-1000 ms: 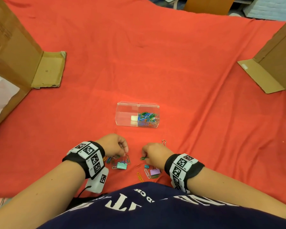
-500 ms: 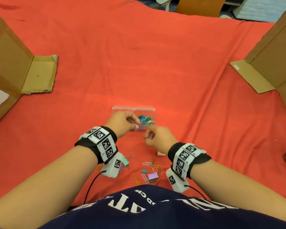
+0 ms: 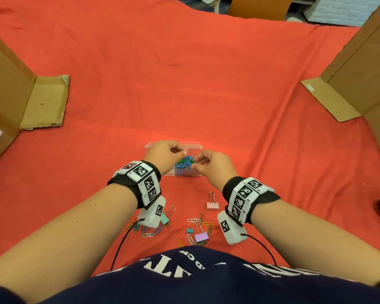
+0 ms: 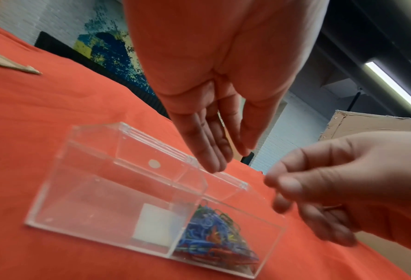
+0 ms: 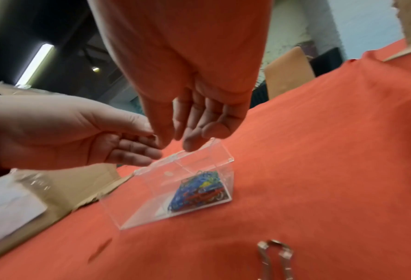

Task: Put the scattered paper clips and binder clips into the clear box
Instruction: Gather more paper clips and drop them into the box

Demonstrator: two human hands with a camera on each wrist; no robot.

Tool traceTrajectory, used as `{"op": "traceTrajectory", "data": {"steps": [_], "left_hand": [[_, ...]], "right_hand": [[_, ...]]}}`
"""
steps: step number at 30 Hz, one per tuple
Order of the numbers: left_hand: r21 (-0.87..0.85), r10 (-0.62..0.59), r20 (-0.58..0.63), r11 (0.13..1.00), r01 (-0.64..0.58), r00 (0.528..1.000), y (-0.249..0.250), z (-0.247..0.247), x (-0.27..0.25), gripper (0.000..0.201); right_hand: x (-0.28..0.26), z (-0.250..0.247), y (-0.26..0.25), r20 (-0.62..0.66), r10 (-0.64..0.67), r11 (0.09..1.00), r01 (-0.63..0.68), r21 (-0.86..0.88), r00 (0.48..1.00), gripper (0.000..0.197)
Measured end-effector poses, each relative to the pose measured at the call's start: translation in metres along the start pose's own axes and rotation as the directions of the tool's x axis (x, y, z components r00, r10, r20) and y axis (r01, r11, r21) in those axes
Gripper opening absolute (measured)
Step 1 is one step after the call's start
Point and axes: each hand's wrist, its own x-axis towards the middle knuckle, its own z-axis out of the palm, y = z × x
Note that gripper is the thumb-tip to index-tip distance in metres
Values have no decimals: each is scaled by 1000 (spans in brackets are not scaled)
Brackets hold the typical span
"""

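1. A red cloth (image 3: pixel 206 84) covers the counter; cardboard panels stand at its left edge (image 3: pixel 7 88) and right edge (image 3: pixel 360 69), each with a flap lying flat on the cloth.
2. The clear box (image 4: pixel 118 189) sits near the middle of the counter, toward the near edge, its hinged lid open toward the far edge. It has two compartments: the right one holds a heap of coloured paper clips (image 4: pixel 209 233), the left one only a white square on its floor.
3. Both hands hover over the box and hide most of it in the head view. The left hand (image 3: pixel 165 155) has its fingers straight and relaxed, pointing down, holding nothing visible. The right hand (image 3: pixel 213 165) is above the right compartment with fingers loosely curled (whether a clip sits between the fingertips cannot be told).
4. By the near edge lie three binder clips: a pink one (image 3: pixel 212 201), a purple one (image 3: pixel 201 236) and a green one (image 3: pixel 165 219) partly behind the left wrist camera.
5. Loose paper clips (image 3: pixel 149 232) lie in two clusters around the green and purple clips (too tangled to count).
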Motion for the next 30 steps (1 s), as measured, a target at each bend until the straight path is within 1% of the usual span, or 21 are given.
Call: {"op": "traceTrajectory", "data": {"steps": [1,2,3,5,7,8,9,11,13,15,18,20,22,24,27,30], "left_hand": [[-9,-2,22,1000,3,1000,-4,-3,-3,7],[-5,-7,61,1000,7,998,-10,-5,-7,14],[14,-10,117,1000,8,993,-15,-8,-12,20],[116,-36,270,993,5,962,-27,-11,-25,20],[267,-97,407,964,-17,908,-36,-9,-40,13],[340,-131,448,940,-33,884,-41,-7,-48,10],[401,-161,471,915,-48,867,-45,-5,-56,10],[479,-187,480,874,-77,857,-51,2,-69,21],[516,-176,465,850,-104,867,-55,11,-78,30],[542,-157,439,831,-122,885,-61,20,-82,34],[539,-131,395,835,-114,909,-67,26,-82,31],[510,-137,377,856,-82,916,-66,26,-81,29],[474,-131,361,878,-61,923,-64,23,-79,28],[440,-97,337,896,-66,936,-60,21,-75,26],[373,-63,281,926,-49,958,-55,19,-66,26],[347,-49,215,937,-29,975,-52,18,-56,24]], "right_hand": [[-5,-1,2,65,-33,998,36,-42,997,14],[-10,-2,4,153,-58,994,72,-88,987,14],[-16,-2,6,250,-73,984,112,-142,965,14],[-29,0,11,431,-64,950,188,-250,900,15],[-42,4,17,570,-29,918,247,-309,821,18],[-49,7,19,625,-12,905,274,-325,781,20],[-55,10,20,668,4,893,298,-337,744,21],[-67,17,24,733,6,859,372,-352,680,24],[-75,23,29,782,-14,784,492,-378,623,30],[-81,27,32,806,-41,715,582,-389,590,31],[-85,28,34,803,-82,690,615,-382,590,25],[-85,27,35,786,-91,723,584,-369,611,23],[-81,24,34,749,-104,795,507,-333,655,21],[-74,20,31,703,-104,849,431,-306,704,23],[-63,18,27,654,-112,867,396,-304,748,23],[-50,19,26,567,-131,888,350,-297,813,19]]}}
